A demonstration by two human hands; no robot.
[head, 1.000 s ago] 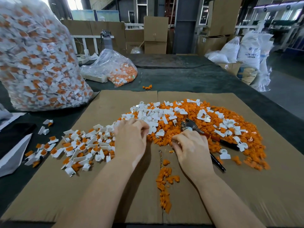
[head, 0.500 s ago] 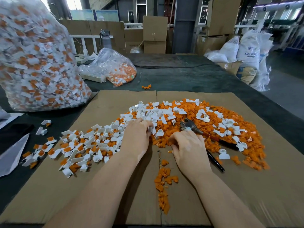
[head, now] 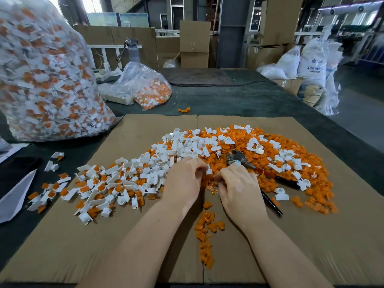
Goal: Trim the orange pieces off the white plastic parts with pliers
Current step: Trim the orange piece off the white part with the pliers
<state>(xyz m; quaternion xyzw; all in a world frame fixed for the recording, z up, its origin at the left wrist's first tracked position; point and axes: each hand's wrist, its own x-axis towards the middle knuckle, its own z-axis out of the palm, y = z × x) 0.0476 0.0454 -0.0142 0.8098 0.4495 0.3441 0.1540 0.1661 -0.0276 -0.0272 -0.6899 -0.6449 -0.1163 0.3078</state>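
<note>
My left hand (head: 184,179) pinches a small white part (head: 209,171) at its curled fingertips, over the near edge of the pile. My right hand (head: 239,187) sits close beside it with fingers curled in toward the same part; what they grip is mostly hidden. The pliers (head: 236,157) lie on the orange scraps (head: 245,140) behind my right hand, handles spread out to the right. Untrimmed white-and-orange parts (head: 108,183) are heaped at the left. Trimmed white parts (head: 187,144) lie on top of the pile's middle.
Everything sits on a cardboard sheet (head: 311,235) on a dark table. A big clear bag of untrimmed parts (head: 45,80) stands at the left and a smaller bag (head: 149,88) behind. A trail of orange scraps (head: 205,235) lies between my forearms. Several loose parts (head: 52,165) lie off the cardboard.
My left hand has moved right from the white-and-orange heap until its fingertips meet my right hand's. The pliers have stayed where they lie.
</note>
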